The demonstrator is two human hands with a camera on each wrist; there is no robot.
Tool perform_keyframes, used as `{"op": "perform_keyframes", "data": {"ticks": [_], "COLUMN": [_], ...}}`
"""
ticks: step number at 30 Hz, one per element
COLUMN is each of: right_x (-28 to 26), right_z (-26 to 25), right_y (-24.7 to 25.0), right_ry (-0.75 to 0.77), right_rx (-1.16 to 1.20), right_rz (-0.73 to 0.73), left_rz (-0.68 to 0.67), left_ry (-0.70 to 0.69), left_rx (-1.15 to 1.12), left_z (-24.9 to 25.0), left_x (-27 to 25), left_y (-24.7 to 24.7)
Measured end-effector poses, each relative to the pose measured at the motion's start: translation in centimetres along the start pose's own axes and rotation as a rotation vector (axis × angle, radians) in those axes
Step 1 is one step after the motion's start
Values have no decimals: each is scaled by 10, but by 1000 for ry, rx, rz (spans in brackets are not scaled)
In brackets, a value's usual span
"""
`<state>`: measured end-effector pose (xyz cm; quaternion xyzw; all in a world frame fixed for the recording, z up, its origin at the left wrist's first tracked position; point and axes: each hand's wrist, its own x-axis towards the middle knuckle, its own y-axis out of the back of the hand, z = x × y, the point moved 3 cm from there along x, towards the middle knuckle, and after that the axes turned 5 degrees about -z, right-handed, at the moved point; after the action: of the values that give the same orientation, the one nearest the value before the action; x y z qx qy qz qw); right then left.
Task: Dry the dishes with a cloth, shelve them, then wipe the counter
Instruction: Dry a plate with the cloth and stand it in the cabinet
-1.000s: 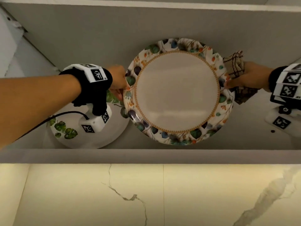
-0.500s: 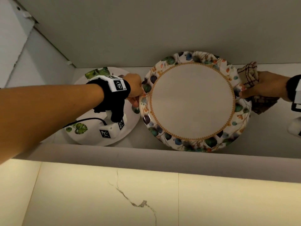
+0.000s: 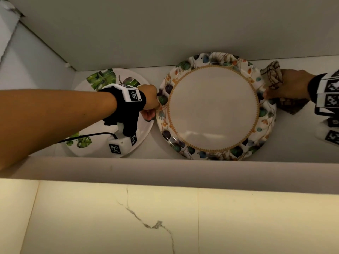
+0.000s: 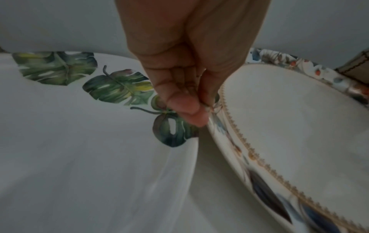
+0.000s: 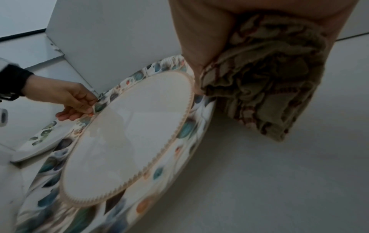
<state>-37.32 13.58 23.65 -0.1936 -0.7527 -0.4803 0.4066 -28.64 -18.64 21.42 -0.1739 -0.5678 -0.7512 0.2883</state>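
Floral-rimmed plate (image 3: 213, 109) is pinched at its left rim by left hand (image 3: 149, 99) | right rim and bunched cloth (image 3: 272, 76) are gripped by right hand (image 3: 291, 87) | leaf-print plate (image 3: 102, 114) lies beside it on shelf (image 3: 165, 167)

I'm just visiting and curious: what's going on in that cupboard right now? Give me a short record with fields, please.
Place: cupboard shelf
Being shelved: floral-rimmed plate, seemingly atop a matching plate
Left hand: pinches the plate's left rim
Right hand: touches the right rim and grips a checked cloth
Neighbour: leaf-print plate to the left, apart from the floral one
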Motion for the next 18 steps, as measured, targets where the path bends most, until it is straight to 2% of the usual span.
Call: {"op": "perform_keyframes", "data": {"ticks": [2,5,7,8,10,13,18], "right_x": [3,-6,-17,-23,-33,-36,-25], "right_z": [-1,-4,-16,-24,-43,-63,-79], "right_y": [12,43,56,59,54,27,6], "right_ry": [11,30,132,205,353,474,432], "right_rx": [-25,-81,-218,-291,-417,-581,-564], "right_rz": [65,300,461,488,422,184,-32], "left_rz": [-5,5,4,5,13,40,72], "left_ry": [14,20,23,27,35,46,71], "left_rx": [-10,12,16,15,21,61,36], "left_z": [1,5,6,7,9,15,21], "left_x": [-2,-4,-3,-3,-2,-2,-12], "left_y": [0,0,0,0,-1,-1,0]}}
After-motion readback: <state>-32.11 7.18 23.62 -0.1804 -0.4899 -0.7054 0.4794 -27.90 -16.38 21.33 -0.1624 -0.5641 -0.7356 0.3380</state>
